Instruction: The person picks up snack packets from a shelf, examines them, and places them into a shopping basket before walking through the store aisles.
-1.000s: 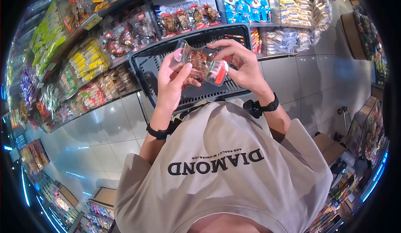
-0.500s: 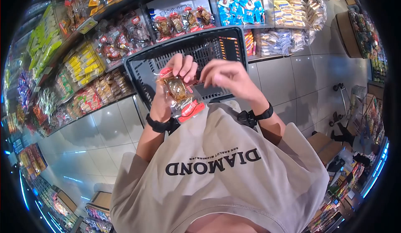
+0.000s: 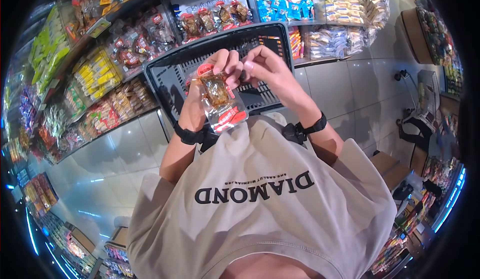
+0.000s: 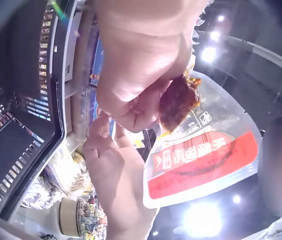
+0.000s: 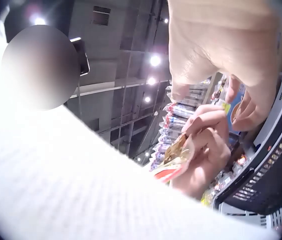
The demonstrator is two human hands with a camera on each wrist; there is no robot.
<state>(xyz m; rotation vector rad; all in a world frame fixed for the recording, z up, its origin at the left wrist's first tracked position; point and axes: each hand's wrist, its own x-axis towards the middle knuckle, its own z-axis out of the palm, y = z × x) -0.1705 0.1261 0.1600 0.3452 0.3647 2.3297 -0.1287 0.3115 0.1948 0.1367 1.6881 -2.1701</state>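
In the head view my left hand [image 3: 194, 104] grips a clear sealed packet [image 3: 216, 90] by its upper part. Brown, glossy food fills the packet's middle, and red printing marks both ends. Its broad lower end [image 4: 201, 150], with a red band, sticks out beyond the fingers in the left wrist view. Beside the left fingertips is my right hand [image 3: 275, 79], its fingers loosely bent. From the right wrist, thumb and fingers stand apart with nothing visible between them. Below both hands lies a dark slotted shopping basket [image 3: 167, 84].
Shelf bins beyond the basket hold similar brown packets [image 3: 204, 21], blue-wrapped snacks [image 3: 286, 3] and yellow packets [image 3: 97, 71]. Tiled floor [image 3: 330, 86] spreads to the right, where another person [image 3: 425, 129] is near more shelves.
The packet has turned from lying between both hands to hanging from the left hand, red-banded end toward the body. My right hand let go of it, then came back close to the left fingers.
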